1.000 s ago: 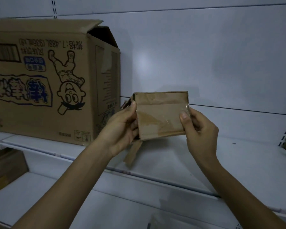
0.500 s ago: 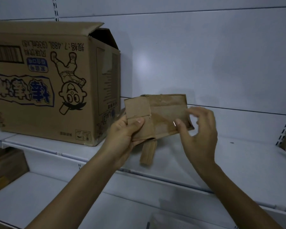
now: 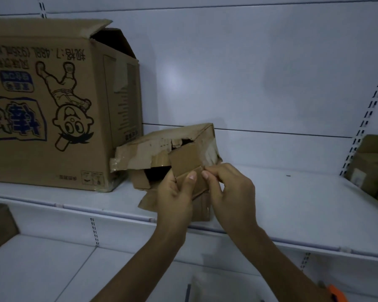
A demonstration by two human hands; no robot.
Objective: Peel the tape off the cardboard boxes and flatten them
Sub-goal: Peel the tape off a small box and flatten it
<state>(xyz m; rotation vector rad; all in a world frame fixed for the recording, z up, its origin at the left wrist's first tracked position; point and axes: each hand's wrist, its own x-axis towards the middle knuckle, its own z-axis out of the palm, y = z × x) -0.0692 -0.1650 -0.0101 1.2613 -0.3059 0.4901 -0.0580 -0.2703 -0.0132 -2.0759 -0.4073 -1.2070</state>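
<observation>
White metal shelving fills the view, with a pale back panel behind it and a bare white shelf (image 3: 292, 192) running across at the level of my hands. The small box (image 3: 162, 147), brown, torn and crumpled, is in front of me over that shelf, tilted, its dark opening facing me. One flap (image 3: 183, 162) stands up from it between my two thumbs, and a patch of clear tape (image 3: 210, 152) shines on the corner just above my right fingers.

My left hand (image 3: 175, 199) grips the small box from below, thumb pressed flat on the face of the flap, the other fingers curled behind the cardboard out of sight. My right hand (image 3: 231, 192) is drawn in close beside it, thumb and forefinger pinching the flap's right edge; I cannot tell whether tape lies under that pinch. The two thumbs (image 3: 191, 177) nearly touch. Both forearms reach up from the bottom of the view.

To the left of my left hand a large printed box (image 3: 52, 105) stands upside down on the shelf, top flaps open. Well off to the right of my right hand lies another brown box (image 3: 371, 171).
</observation>
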